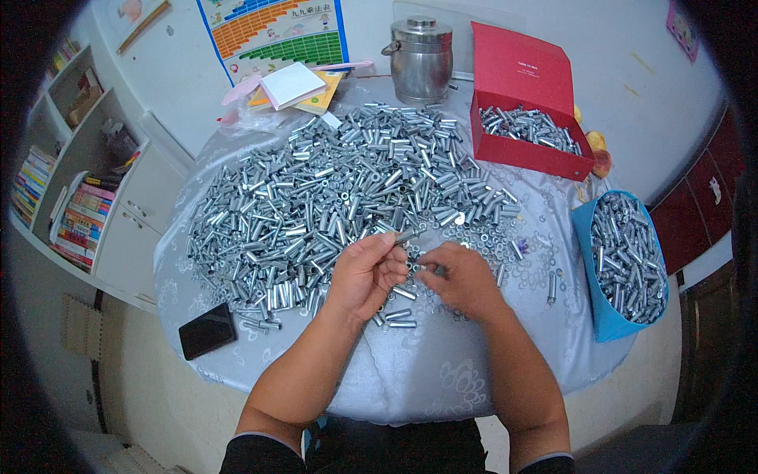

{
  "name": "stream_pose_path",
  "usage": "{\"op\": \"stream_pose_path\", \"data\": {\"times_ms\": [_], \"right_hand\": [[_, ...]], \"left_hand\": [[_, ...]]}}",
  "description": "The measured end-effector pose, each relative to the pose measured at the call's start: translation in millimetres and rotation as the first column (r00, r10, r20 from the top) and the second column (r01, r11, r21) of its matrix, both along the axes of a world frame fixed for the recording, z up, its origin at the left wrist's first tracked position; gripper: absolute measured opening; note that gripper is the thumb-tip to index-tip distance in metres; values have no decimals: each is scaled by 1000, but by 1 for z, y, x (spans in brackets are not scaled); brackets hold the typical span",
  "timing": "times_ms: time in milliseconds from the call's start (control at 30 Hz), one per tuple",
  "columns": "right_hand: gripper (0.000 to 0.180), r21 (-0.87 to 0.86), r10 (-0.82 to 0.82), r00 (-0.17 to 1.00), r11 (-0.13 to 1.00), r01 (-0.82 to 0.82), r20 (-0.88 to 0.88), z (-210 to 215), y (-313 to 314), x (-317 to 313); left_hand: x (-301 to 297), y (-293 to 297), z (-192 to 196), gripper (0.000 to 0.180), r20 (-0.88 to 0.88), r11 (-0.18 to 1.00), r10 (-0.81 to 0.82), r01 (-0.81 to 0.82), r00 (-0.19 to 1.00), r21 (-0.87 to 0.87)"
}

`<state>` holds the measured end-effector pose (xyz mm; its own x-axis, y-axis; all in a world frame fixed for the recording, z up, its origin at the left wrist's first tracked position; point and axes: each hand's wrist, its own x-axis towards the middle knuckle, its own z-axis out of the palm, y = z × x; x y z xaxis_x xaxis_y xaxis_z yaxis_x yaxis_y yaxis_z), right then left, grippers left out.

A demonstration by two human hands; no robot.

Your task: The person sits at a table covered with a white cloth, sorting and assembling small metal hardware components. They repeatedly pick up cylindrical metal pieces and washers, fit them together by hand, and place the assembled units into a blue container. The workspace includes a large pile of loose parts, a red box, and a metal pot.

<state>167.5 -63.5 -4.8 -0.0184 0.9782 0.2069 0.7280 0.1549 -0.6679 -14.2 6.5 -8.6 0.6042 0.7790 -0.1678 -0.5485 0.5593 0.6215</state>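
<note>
My left hand [365, 274] is closed around a short silver metal sleeve [406, 235] whose end sticks out above the fingers. My right hand [466, 278] rests on the table just beside it, fingertips pinching a small metal piece [420, 266] among loose washers. Both hands sit at the near edge of a big heap of silver metal sleeves [339, 193] that covers the round table [442, 371] with its grey patterned cloth. A few sleeves [399, 317] lie between my wrists.
A red cardboard box [527, 95] with sleeves stands at the back right, a blue bin [625, 265] full of sleeves at the right edge. A steel pot [421, 59] stands at the back, paper pads [294, 84] beside it. A black phone [207, 330] lies front left. Bookshelves [75, 197] stand left.
</note>
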Motion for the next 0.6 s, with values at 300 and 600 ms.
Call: {"op": "stream_pose_path", "data": {"times_ms": [300,600], "right_hand": [[21,-57,-16,977,998,29,213,7,-4,-10],[29,37,-77,651,987,160,-755,18,-1,2]], "left_hand": [[1,0,0,18,-86,999,28,-26,996,24],[5,-6,3,19,-159,995,22,-7,987,96]]}}
